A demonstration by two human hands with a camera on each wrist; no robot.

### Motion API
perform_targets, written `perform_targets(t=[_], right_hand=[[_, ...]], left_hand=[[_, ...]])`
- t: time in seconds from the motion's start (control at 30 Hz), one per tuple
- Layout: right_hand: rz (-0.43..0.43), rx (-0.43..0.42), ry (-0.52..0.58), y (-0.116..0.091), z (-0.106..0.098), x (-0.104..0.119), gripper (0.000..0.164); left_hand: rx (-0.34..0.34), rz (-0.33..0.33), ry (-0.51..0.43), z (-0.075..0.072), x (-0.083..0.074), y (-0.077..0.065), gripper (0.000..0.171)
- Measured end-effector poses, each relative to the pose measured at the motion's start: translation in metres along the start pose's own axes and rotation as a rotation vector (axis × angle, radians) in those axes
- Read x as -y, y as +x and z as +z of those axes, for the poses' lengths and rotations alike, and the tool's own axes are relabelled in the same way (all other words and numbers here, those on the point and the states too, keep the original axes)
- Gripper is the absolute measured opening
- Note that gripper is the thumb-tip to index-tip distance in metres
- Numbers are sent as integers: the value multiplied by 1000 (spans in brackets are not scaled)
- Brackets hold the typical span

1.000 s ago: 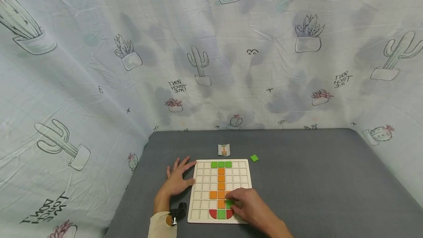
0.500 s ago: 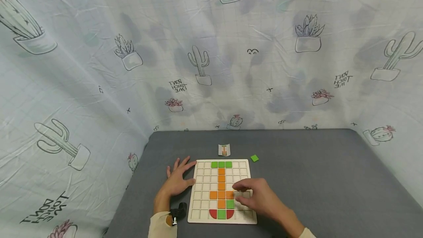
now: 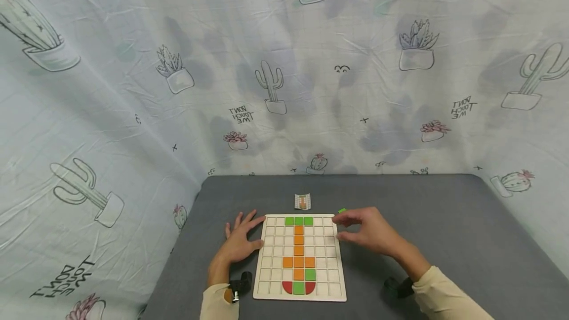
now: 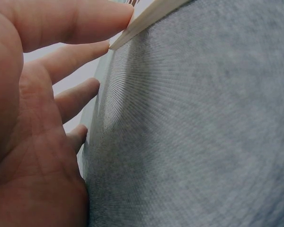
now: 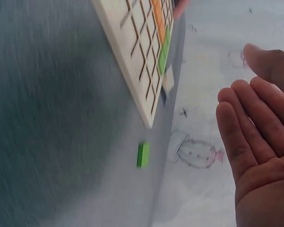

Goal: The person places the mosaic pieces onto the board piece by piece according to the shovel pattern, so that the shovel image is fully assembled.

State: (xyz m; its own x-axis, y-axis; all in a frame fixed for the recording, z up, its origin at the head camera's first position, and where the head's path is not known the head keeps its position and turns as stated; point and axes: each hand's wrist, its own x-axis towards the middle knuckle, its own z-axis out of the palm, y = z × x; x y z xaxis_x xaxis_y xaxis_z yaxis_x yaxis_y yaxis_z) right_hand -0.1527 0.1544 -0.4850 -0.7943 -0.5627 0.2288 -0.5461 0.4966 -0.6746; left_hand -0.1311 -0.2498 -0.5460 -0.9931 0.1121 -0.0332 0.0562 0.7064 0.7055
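A pale wooden grid board [image 3: 273, 276] lies on the table, with orange squares, green squares and two red rounded pieces set in its cells. The left hand [image 3: 239, 245], fingers spread, rests along the board's left edge; in the left wrist view its thumb [image 4: 85, 23] touches the rim. Over the board's upper right edge hovers the right hand [image 3: 371, 231], thumb and fingers apart with nothing between them. Just beyond its fingertips a loose green square tile [image 5: 143, 154] lies on the table, partly hidden by the hand in the head view.
A small printed card [image 3: 303, 201] with a grid pattern lies behind the board. The grey table [image 3: 422, 211] reaches back to a curtain [image 3: 311, 88] printed with cacti. Each wrist wears a black camera, such as the left wrist camera [image 3: 242, 283].
Leaving the green square in the lower part of the board, the right hand has moved up and right to near the loose green tile. The left hand stays put.
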Motion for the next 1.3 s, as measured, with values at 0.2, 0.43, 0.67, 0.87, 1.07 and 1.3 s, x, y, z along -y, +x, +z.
perform_targets(t=[0.2,0.43,0.67,0.87,1.07,1.3], right_hand=[[30,17,24,10,-15,-20,39],[-14,49,-11,22,-23,-39,43],[-10,61,-43,31,-22,-54,42],[9,73,-56,37,-18,-68,42],[27,78,-62,41,-15,-77,42],[41,74,-88,48,-7,-89,40]], left_hand=[[7,8,-6,-2,0,0,69],[9,16,-21,-2,2,-1,69],[18,9,-27,-2,0,-2,69],[19,15,-27,-3,-2,-3,69],[18,24,-34,-3,-3,-3,68],[16,17,-33,-3,-2,-3,68]])
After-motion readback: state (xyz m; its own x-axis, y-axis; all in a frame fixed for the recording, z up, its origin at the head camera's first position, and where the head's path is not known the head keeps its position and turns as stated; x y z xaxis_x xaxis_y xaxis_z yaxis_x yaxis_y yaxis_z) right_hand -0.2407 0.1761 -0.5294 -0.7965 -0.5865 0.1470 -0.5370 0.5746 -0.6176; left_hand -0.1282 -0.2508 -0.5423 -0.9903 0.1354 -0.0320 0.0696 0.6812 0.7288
